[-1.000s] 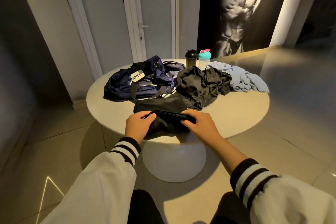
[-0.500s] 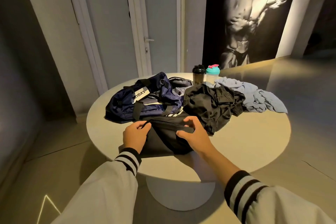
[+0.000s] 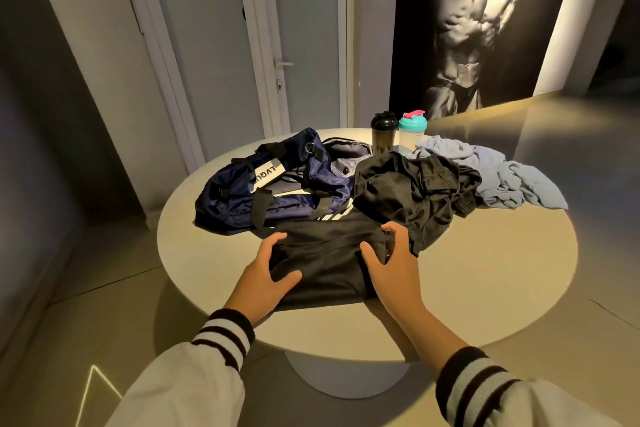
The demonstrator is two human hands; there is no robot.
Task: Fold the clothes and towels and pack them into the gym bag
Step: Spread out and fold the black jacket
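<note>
A folded black garment with white stripes (image 3: 329, 263) lies on the round white table (image 3: 485, 281) near its front edge. My left hand (image 3: 265, 276) rests on its left side with fingers spread. My right hand (image 3: 393, 258) presses on its right side, fingers curled over the fold. Behind it lies the navy gym bag (image 3: 273, 191), unzipped, with black straps and a white label. A crumpled black garment (image 3: 408, 194) sits to the right of the bag. A light blue towel (image 3: 498, 177) lies bunched at the back right.
Two shaker bottles stand at the table's far edge, a black one (image 3: 383, 132) and a teal-lidded one (image 3: 411, 130). A white door (image 3: 298, 38) and a large wall poster (image 3: 485, 21) are behind the table. Tiled floor surrounds the table's pedestal.
Both hands let go of the garment's top edge and moved down, now lying flat on the folded black garment. The camera moved closer to the table.
</note>
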